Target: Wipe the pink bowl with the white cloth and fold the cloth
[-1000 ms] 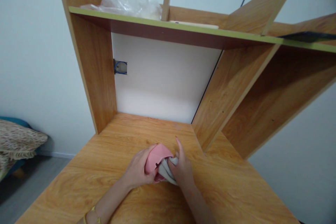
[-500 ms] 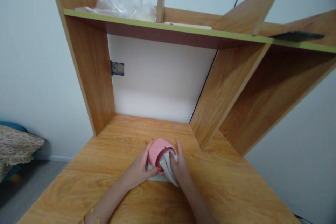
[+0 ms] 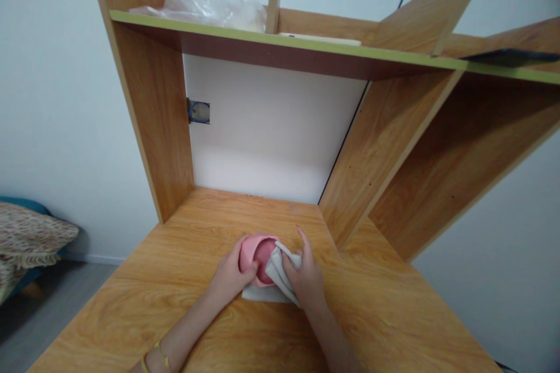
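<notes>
A pink bowl point(image 3: 264, 252) is tilted on its side above the wooden desk, its opening turned toward me and to the right. My left hand point(image 3: 234, 271) grips its left side, thumb over the rim and fingers behind the wall. A light grey cloth point(image 3: 280, 274) is bunched in my right hand point(image 3: 304, 277) at the bowl's right rim, pinched by the thumb. The index finger of that hand points up, away from the cloth. Part of the cloth lies flat on the desk beneath the bowl.
The wooden desk point(image 3: 175, 280) has an upright side panel point(image 3: 153, 122) and dividers at the back. On the shelf point(image 3: 245, 37) above lie a clear plastic bag point(image 3: 214, 9), a flat white object point(image 3: 324, 40) and a dark flat object point(image 3: 511, 58). A patterned cover point(image 3: 35, 233) is at far left.
The bowl has turned so more of its inside shows. My right hand and the cloth have shifted slightly outward at its right rim, and the right index finger has lifted away.
</notes>
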The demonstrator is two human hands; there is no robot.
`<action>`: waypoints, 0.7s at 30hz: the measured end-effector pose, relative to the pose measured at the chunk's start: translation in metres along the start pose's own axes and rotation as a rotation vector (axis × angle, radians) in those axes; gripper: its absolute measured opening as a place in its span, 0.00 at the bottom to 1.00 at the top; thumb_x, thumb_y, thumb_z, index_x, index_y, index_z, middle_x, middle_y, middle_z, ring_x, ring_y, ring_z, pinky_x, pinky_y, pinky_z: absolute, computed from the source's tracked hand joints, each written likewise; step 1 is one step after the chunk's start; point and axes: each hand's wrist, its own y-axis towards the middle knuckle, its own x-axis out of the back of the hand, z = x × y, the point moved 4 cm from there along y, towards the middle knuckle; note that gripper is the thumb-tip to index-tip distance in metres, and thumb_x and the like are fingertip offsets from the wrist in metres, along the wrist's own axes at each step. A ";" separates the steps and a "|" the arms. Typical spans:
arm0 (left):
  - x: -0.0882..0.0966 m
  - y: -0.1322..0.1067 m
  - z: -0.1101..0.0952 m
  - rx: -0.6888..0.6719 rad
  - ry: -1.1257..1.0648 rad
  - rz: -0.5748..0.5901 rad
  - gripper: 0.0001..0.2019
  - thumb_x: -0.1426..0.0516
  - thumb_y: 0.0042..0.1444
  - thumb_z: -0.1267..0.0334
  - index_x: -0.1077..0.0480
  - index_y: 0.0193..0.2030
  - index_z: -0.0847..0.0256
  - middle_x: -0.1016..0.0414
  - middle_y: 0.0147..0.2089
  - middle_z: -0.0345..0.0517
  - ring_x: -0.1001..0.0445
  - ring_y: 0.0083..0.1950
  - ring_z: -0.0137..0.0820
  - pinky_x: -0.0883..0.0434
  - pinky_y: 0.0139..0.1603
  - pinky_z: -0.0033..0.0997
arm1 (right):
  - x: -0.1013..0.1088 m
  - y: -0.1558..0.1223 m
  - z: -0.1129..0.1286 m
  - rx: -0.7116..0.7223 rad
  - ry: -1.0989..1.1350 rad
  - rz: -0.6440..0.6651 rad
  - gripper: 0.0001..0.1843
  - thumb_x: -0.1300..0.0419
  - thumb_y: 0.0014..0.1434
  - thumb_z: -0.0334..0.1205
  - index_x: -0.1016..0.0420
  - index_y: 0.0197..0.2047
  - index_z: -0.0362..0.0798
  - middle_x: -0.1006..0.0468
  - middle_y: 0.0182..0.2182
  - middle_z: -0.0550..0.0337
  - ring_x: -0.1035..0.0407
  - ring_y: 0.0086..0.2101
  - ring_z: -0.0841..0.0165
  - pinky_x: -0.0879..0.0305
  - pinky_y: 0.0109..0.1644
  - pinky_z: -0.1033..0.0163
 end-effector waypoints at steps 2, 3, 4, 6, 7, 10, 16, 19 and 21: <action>0.003 0.007 0.012 0.125 -0.216 -0.106 0.21 0.44 0.44 0.57 0.34 0.46 0.64 0.29 0.45 0.50 0.32 0.47 0.39 0.39 0.50 0.36 | -0.003 0.000 -0.003 -0.011 0.040 0.024 0.34 0.49 0.52 0.47 0.50 0.60 0.47 0.30 0.21 0.63 0.32 0.24 0.64 0.41 0.26 0.64; 0.004 0.009 0.019 0.201 -0.340 -0.158 0.20 0.42 0.42 0.57 0.32 0.41 0.64 0.27 0.42 0.49 0.31 0.45 0.38 0.37 0.47 0.34 | -0.005 0.000 -0.004 -0.014 0.062 0.040 0.34 0.48 0.51 0.47 0.50 0.60 0.47 0.29 0.22 0.62 0.32 0.25 0.64 0.41 0.27 0.63; 0.005 0.011 0.025 0.267 -0.445 -0.201 0.18 0.42 0.40 0.56 0.32 0.38 0.64 0.27 0.38 0.47 0.30 0.42 0.37 0.36 0.43 0.32 | -0.008 0.000 -0.005 -0.012 0.091 0.055 0.34 0.47 0.51 0.48 0.50 0.60 0.47 0.29 0.23 0.62 0.32 0.25 0.64 0.41 0.27 0.63; 0.007 0.013 0.033 0.358 -0.578 -0.259 0.17 0.42 0.39 0.53 0.32 0.34 0.63 0.28 0.31 0.42 0.30 0.34 0.33 0.35 0.33 0.27 | -0.014 -0.001 -0.006 0.008 0.170 0.094 0.36 0.45 0.49 0.48 0.49 0.59 0.46 0.29 0.22 0.63 0.34 0.24 0.66 0.41 0.27 0.64; 0.008 0.013 0.035 0.383 -0.610 -0.273 0.17 0.43 0.41 0.51 0.33 0.33 0.63 0.29 0.28 0.40 0.31 0.29 0.30 0.36 0.28 0.25 | -0.017 -0.002 -0.006 0.024 0.217 0.116 0.37 0.45 0.49 0.49 0.49 0.59 0.45 0.30 0.21 0.65 0.35 0.22 0.67 0.41 0.26 0.65; 0.010 0.012 0.038 0.444 -0.700 -0.292 0.18 0.48 0.43 0.46 0.36 0.31 0.61 0.36 0.20 0.34 0.40 0.18 0.24 0.44 0.17 0.21 | -0.020 0.000 -0.008 0.064 0.326 0.147 0.32 0.48 0.52 0.49 0.46 0.57 0.43 0.31 0.20 0.66 0.36 0.21 0.69 0.40 0.27 0.66; 0.010 0.011 0.035 0.481 -0.842 -0.308 0.18 0.46 0.42 0.47 0.39 0.29 0.60 0.40 0.18 0.31 0.45 0.14 0.20 0.49 0.14 0.19 | -0.012 0.010 -0.032 0.040 0.216 0.009 0.16 0.53 0.53 0.43 0.32 0.42 0.45 0.27 0.38 0.52 0.34 0.39 0.64 0.40 0.43 0.61; 0.008 0.011 0.035 0.484 -0.870 -0.330 0.17 0.44 0.41 0.48 0.38 0.29 0.61 0.39 0.18 0.31 0.43 0.15 0.20 0.48 0.15 0.18 | -0.023 0.007 -0.036 0.026 0.189 0.102 0.15 0.51 0.51 0.39 0.31 0.40 0.45 0.29 0.23 0.60 0.34 0.26 0.67 0.39 0.32 0.63; 0.007 0.010 0.036 0.475 -0.864 -0.354 0.17 0.44 0.41 0.49 0.37 0.31 0.61 0.36 0.21 0.33 0.39 0.18 0.22 0.44 0.17 0.20 | -0.033 0.002 -0.030 0.056 0.256 0.209 0.15 0.51 0.51 0.39 0.32 0.41 0.46 0.35 0.17 0.66 0.38 0.20 0.69 0.41 0.25 0.66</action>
